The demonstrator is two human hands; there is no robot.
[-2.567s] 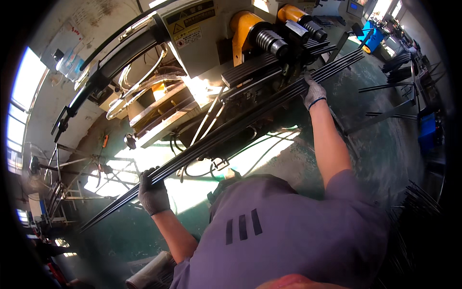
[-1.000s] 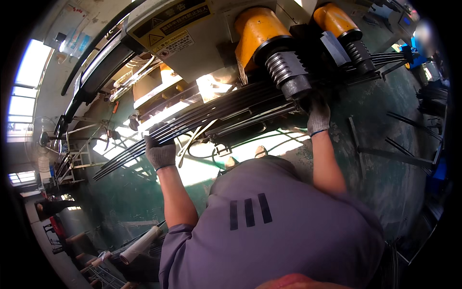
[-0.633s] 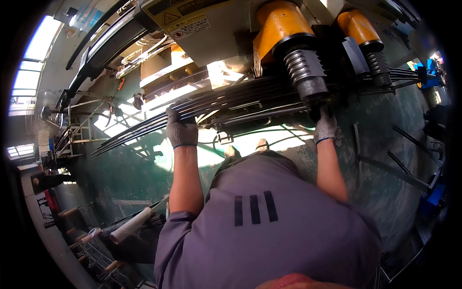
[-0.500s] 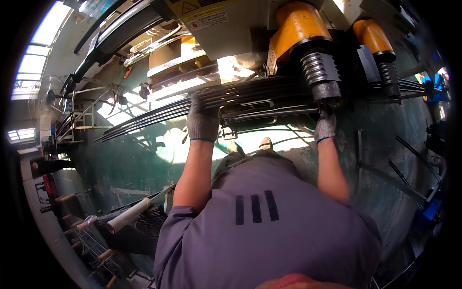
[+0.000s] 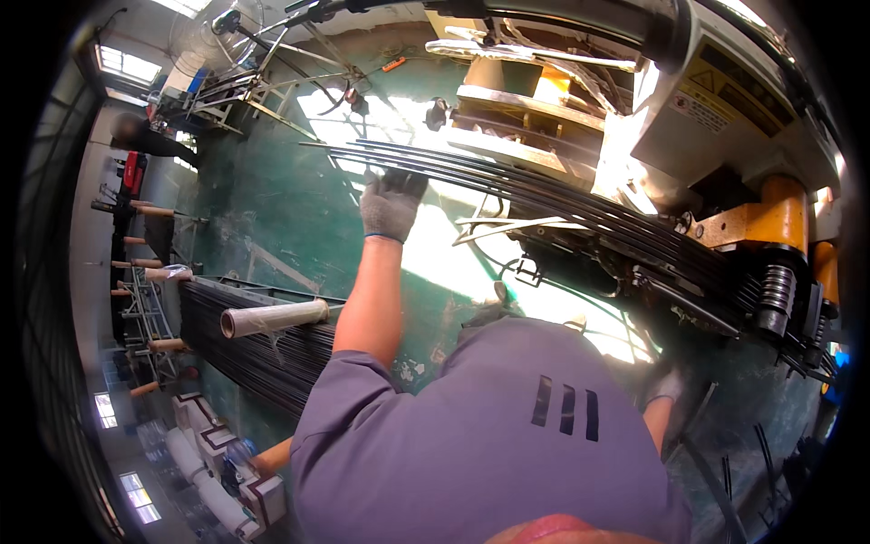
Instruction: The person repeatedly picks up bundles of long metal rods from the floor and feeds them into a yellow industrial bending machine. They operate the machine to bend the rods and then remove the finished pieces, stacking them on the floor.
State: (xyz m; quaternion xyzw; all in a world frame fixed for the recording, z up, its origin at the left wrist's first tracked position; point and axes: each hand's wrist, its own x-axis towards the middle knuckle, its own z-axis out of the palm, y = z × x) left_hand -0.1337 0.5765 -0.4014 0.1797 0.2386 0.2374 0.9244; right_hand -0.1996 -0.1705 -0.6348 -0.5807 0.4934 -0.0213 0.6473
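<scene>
A bundle of long, thin dark metal rods runs from the upper left down to the machine at the right. Near the free left ends, my left hand in a grey knit glove is closed around the rods from below, its fingers partly hidden by them. My right hand, also gloved, is low beside my body and apart from the rods. Motion smears its fingers. At the right, the rods pass by a ribbed metal column under an orange machine housing.
Behind my left arm lies a stack of dark rods with a roll of clear film on it. A wooden rack stands beyond the bundle. Another person is at the far left. More bars stand at the lower right.
The view has swung left. My left hand is now nearer the rods' free ends. My right hand has come away from beneath the ribbed column and dropped beside my body.
</scene>
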